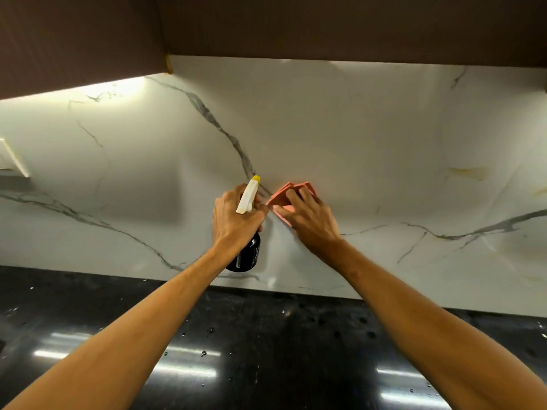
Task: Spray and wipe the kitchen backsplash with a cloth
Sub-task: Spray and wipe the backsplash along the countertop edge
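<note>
The backsplash [355,128] is white marble with grey veins and faint yellow streaks at the right of the frame, the cloth [279,196] salmon pink, the bottle [250,255] black with a white head [248,199] and yellow nozzle [256,179], the counter [266,350] glossy black with pale specks, the cabinet [325,25] dark brown.

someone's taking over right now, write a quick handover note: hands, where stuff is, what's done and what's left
Left grip holds the spray bottle, nozzle toward the wall.
Right grip presses the pink cloth flat on the backsplash, right beside the bottle.
Done: cloth is on the middle of the wall; how much is already sprayed or wiped cannot be told.
Left: yellowish stains show at far right; wipe there and the rest.
</note>
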